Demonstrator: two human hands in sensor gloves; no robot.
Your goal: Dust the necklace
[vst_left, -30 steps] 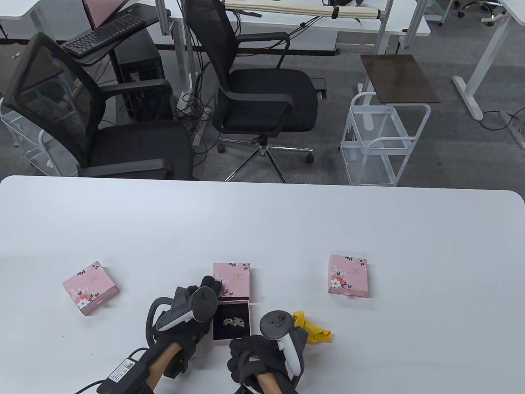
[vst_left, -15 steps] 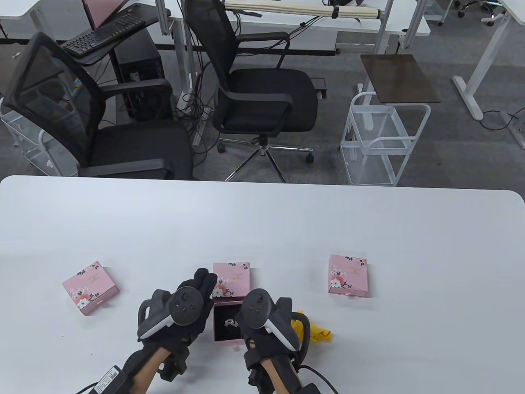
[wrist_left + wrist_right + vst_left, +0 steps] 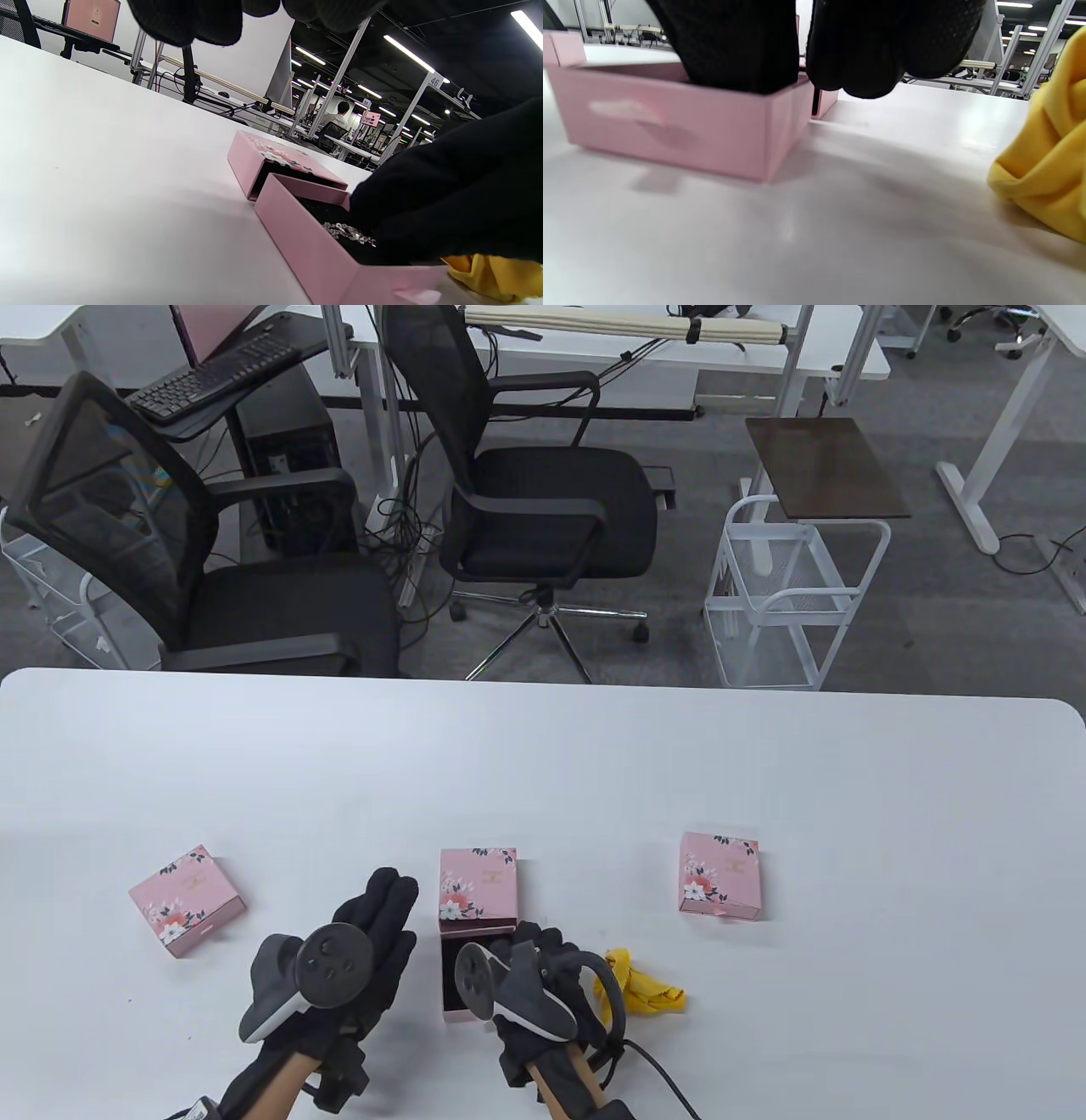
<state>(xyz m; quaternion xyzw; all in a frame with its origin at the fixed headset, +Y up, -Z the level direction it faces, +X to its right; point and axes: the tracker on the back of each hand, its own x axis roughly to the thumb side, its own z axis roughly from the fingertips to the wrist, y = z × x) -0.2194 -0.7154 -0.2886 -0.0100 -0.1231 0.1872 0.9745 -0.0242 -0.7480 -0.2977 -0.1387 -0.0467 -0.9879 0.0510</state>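
The middle pink floral jewellery box point(image 3: 478, 889) has its drawer point(image 3: 454, 984) pulled out toward 6 o'clock, the sleeve lying just past it at 12. The drawer has a black lining, and on it lies the silver necklace point(image 3: 348, 232), bunched in a small heap. Two more pink floral boxes sit closed on the white table point(image 3: 764, 763): one point(image 3: 187, 900) well off at 9 o'clock of the open box, the other point(image 3: 720, 873) at 3 o'clock.

The right hand point(image 3: 543, 976) reaches into the drawer from the 5 o'clock side, fingers point(image 3: 428, 212) curled down onto the lining beside the necklace; whether they actually pinch the chain cannot be told from any view. The left hand point(image 3: 365, 950) hovers just at 9 o'clock of the drawer, fingers straight and together, gripping nothing.

A crumpled yellow cloth point(image 3: 640, 984) lies on the table at 3 o'clock of the right hand, close to it.

The table view hides the necklace under the right hand and its tracker. The left wrist view shows the chain's links on the black lining and the sleeve's open mouth. The right wrist view shows the drawer's front wall point(image 3: 670, 123) with its pale pull tab and the fingers point(image 3: 734, 46) dipping over the rim, with the cloth point(image 3: 1048, 165) at its right edge.
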